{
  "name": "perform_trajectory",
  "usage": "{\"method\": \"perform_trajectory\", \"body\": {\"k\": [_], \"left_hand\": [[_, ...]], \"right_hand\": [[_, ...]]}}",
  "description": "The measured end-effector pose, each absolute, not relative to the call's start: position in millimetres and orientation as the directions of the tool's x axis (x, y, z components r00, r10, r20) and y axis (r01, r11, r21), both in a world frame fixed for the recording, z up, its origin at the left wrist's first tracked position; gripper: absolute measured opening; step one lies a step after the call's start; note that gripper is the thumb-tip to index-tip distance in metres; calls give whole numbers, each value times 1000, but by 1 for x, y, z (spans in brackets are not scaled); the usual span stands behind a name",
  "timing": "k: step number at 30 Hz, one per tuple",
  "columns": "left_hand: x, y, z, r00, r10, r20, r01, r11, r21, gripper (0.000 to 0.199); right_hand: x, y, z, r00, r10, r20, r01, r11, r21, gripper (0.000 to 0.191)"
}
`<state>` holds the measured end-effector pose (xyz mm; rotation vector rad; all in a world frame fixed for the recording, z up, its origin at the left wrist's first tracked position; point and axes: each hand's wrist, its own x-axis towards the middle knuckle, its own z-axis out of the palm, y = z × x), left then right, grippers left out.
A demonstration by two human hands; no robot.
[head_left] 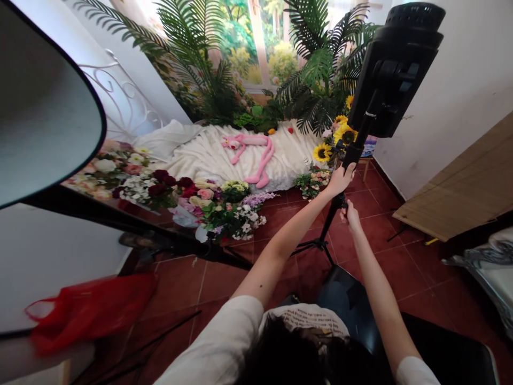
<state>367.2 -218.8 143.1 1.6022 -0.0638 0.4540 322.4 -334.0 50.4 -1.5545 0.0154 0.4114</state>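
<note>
A black studio light [395, 64] sits atop a thin black stand [352, 152] whose tripod legs [316, 246] spread on the red tile floor. My left hand [341, 179] is closed around the stand's pole just below the light. My right hand [351, 215] grips the pole a little lower down, fingers curled at what may be a clamp. Both my arms stretch forward from white short sleeves.
A large softbox [40, 107] on a dark boom [120, 219] fills the left. Artificial flowers [216, 206], a white sheet [208, 155] with a pink plush toy [252, 152], palm plants [320, 69] and sunflowers [340, 136] lie ahead. A red bag [88, 310] lies at left and a bamboo blind [460, 182] at right.
</note>
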Motion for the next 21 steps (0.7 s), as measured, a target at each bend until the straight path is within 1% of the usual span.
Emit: {"method": "perform_trajectory", "body": {"k": [3, 5, 8, 11, 16, 21], "left_hand": [[369, -217, 141, 919, 176, 354, -341, -98, 935, 64], [369, -216, 141, 919, 180, 350, -340, -86, 937, 64], [368, -217, 142, 918, 193, 345, -336, -82, 938, 63], [367, -218, 142, 917, 204, 343, -332, -88, 939, 63], [368, -221, 137, 900, 229, 371, -360, -89, 928, 63], [364, -223, 116, 884, 270, 382, -362, -122, 924, 59]], "right_hand": [[321, -332, 54, 855, 403, -325, -416, 160, -895, 58], [320, -331, 56, 832, 445, -330, -460, 223, -860, 56], [318, -330, 58, 836, 438, -330, -467, 255, -846, 54], [318, -330, 57, 836, 444, -322, -462, 254, -850, 55], [317, -327, 52, 880, 395, -265, -370, 220, -902, 61], [317, -326, 48, 912, 345, -221, -311, 230, -922, 60]]}}
